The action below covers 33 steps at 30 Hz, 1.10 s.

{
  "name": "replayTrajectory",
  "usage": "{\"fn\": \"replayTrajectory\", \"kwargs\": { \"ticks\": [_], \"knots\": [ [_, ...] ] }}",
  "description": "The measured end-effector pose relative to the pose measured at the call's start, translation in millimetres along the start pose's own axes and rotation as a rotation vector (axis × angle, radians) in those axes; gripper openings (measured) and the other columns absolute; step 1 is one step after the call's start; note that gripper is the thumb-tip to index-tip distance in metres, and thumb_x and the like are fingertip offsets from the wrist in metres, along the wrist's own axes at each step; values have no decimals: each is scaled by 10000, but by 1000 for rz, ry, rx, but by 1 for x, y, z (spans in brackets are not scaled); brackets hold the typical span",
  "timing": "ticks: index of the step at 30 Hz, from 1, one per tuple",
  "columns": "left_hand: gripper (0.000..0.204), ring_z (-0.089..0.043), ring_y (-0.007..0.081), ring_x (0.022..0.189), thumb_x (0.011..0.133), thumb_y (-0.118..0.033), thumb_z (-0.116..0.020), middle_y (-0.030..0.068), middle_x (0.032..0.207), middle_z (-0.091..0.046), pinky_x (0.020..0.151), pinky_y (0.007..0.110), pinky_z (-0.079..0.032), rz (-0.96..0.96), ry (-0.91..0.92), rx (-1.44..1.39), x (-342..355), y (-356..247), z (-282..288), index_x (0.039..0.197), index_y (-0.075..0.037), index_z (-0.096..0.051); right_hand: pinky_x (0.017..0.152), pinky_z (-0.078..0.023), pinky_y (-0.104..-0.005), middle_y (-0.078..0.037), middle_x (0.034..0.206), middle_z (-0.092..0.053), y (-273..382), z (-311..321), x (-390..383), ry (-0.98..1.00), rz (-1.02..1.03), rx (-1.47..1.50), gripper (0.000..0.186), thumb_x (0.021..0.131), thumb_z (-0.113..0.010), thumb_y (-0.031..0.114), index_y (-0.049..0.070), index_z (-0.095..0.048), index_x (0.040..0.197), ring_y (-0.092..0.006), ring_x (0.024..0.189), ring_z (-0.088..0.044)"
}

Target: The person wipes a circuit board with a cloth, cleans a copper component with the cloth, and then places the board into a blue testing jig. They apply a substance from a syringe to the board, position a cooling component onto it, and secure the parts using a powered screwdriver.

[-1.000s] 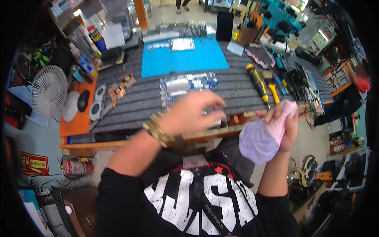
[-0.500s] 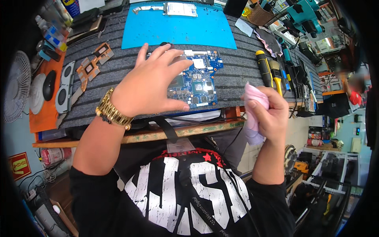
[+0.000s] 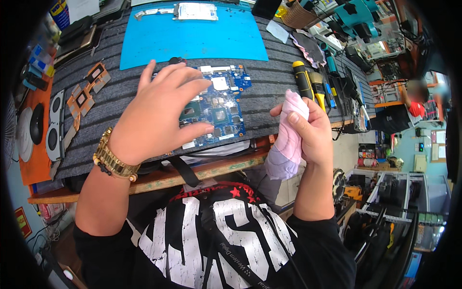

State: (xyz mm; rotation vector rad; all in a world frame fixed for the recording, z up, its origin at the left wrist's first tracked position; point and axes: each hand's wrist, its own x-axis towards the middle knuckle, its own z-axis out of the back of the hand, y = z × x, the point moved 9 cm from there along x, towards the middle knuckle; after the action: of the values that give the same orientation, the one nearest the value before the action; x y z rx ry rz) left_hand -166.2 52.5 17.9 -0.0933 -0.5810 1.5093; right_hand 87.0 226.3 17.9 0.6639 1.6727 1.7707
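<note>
A blue circuit board (image 3: pixel 230 103) lies on the grey striped mat near the front edge of the bench. Spread over its left part is my left hand (image 3: pixel 161 103), fingers apart, hiding that side of the board; whether the fingertips touch it I cannot tell. A gold watch circles my left wrist. To the right of the board, my right hand (image 3: pixel 313 127) grips a bunched pink and lilac cloth (image 3: pixel 288 135), thumb pressed on its front. The cloth is held apart from the board, over the bench's front edge.
A light-blue mat (image 3: pixel 192 41) with a metal-cased drive (image 3: pixel 197 11) lies at the back. Copper heat-sink parts (image 3: pixel 86 91) and a twin-fan unit (image 3: pixel 55 125) sit at left. A yellow-black screwdriver (image 3: pixel 302 79) and a brush (image 3: pixel 317 89) lie at right. Another person (image 3: pixel 409 106) is farther right.
The view has shifted, so the bench appears farther left. My right hand has brought the cloth closer to the board, and more of the cloth shows. My left hand stays spread over the board.
</note>
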Motion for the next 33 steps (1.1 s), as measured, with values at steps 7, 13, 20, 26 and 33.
{"fn": "replayTrajectory", "kwargs": {
  "ticks": [7, 13, 20, 26, 33],
  "knots": [
    [644, -580, 415, 1585, 947, -435, -952, 102, 1584, -705, 1412, 741, -247, -4, -11, -26, 0, 5, -3, 1493, -154, -755, 875, -662, -339, -69, 1106, -811, -15, 23, -27, 8, -91, 41, 366, 957, -902, -14, -13, -718, 1273, -155, 938, -795],
    [595, -621, 398, 1539, 979, -427, -935, 94, 1580, -710, 1405, 747, -260, -26, -13, -5, -3, 6, -7, 1475, -144, -767, 861, -718, -421, -176, 1069, -834, -8, 29, -29, -103, 39, 173, 180, 1013, -707, -25, -77, -756, 1178, -262, 901, -840],
    [577, -635, 372, 1528, 986, -405, -934, 95, 1565, -712, 1406, 764, -257, -36, 6, -40, -2, 5, -8, 1466, -132, -768, 852, -727, -455, -166, 1042, -780, -21, 33, -26, -48, 2, 259, 142, 1052, -682, -18, -57, -693, 1187, -273, 861, -803],
    [780, -552, 408, 1627, 876, -439, -1014, 107, 1651, -658, 1416, 776, -228, -7, 48, -54, -7, 4, -9, 1542, -142, -738, 836, -648, -327, -64, 1093, -744, -23, 23, -21, -51, -80, 25, 386, 932, -876, -42, -11, -683, 1264, -147, 912, -762],
    [1115, -352, 511, 1759, 713, -511, -1099, 169, 1799, -527, 1424, 778, -203, 13, 62, 34, -10, 3, -10, 1676, -180, -645, 911, -632, -337, -119, 1163, -887, 30, -40, -14, -61, 322, -588, 221, 937, -883, -62, -7, -910, 1150, -178, 1020, -815]
  ]
}}
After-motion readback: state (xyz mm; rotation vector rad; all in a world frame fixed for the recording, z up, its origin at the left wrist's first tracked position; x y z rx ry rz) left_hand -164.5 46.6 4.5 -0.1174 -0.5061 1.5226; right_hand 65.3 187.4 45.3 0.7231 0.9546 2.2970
